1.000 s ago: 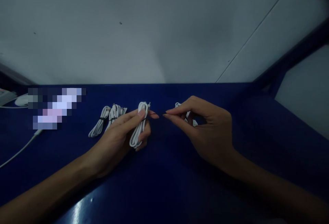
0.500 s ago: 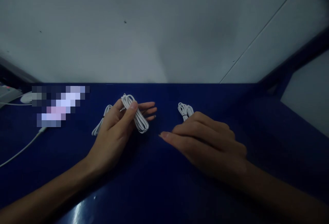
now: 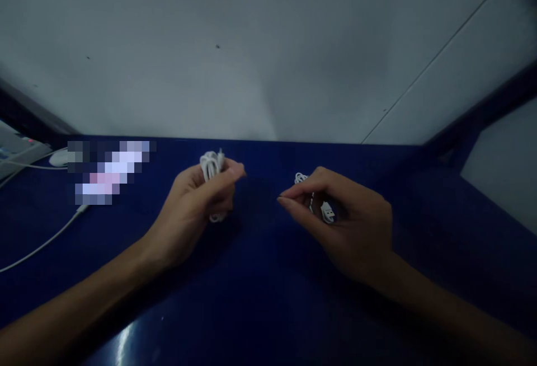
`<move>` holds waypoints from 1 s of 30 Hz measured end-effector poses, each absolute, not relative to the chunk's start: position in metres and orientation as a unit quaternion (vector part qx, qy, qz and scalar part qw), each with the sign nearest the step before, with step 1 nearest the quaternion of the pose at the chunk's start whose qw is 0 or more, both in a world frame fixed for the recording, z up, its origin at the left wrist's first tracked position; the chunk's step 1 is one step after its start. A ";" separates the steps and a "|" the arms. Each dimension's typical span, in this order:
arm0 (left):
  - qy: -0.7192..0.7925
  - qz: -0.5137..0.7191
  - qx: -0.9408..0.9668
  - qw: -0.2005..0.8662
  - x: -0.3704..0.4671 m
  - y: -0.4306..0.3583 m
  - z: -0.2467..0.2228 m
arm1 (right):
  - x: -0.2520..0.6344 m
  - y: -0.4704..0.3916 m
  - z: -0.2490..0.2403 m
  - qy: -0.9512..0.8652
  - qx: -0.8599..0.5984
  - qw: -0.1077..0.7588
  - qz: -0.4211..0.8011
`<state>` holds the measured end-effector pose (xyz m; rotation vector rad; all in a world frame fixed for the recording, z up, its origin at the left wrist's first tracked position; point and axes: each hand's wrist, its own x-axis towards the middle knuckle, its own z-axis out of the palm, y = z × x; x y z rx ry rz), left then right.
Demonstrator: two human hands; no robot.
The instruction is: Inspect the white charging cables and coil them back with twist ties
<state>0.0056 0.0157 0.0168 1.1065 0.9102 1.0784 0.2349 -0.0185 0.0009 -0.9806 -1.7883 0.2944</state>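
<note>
My left hand (image 3: 197, 201) is closed around a bundled white cable (image 3: 211, 165). The cable's loops and a small plug stick out above the thumb, and its lower loops show below the fingers. My right hand (image 3: 348, 215) has its thumb and forefinger pressed together at the tips; whatever may be between them is too small to make out. Behind and beneath that hand lies a white USB cable (image 3: 328, 212) on the blue tabletop (image 3: 255, 276). Its USB plug shows through the gap between thumb and forefinger, while much of the bundle is hidden by the hand.
At the left of the tabletop lies a blurred-out bright object (image 3: 111, 171) with a white cord (image 3: 46, 253) running from it. Near it is a white rounded object (image 3: 59, 158). A pale wall panel (image 3: 235, 75) rises along the back edge.
My left fingers, stretched out before, have curled around the cable. My right hand has turned, opening a gap that shows the USB plug. The bundle formerly visible behind my left hand is out of sight.
</note>
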 end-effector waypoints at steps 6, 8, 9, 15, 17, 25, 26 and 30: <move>0.471 0.401 0.626 0.475 0.007 0.002 0.020 | 0.238 -0.015 -0.001 -0.669 -0.473 0.529 0.222; 0.476 0.421 0.626 0.452 0.006 0.002 0.019 | 0.239 -0.013 0.002 -0.655 -0.492 0.521 0.241; 0.479 0.425 0.626 0.444 0.006 0.002 0.018 | 0.240 -0.012 0.003 -0.650 -0.501 0.515 0.250; 0.501 0.335 0.690 0.399 0.004 0.005 0.013 | 0.241 -0.007 0.005 -0.624 -0.534 0.480 0.308; 0.503 0.327 0.702 0.384 0.003 0.005 0.012 | 0.242 -0.005 0.005 -0.618 -0.536 0.476 0.322; 0.499 0.343 0.672 0.426 0.003 0.008 0.010 | 0.247 -0.003 0.001 -0.660 -0.537 0.448 0.274; 0.501 0.330 0.674 0.430 0.004 0.008 0.009 | 0.247 -0.003 0.000 -0.677 -0.543 0.436 0.239; 0.529 0.347 0.676 0.379 0.004 0.005 0.007 | 0.250 -0.001 -0.004 -0.720 -0.569 0.372 0.136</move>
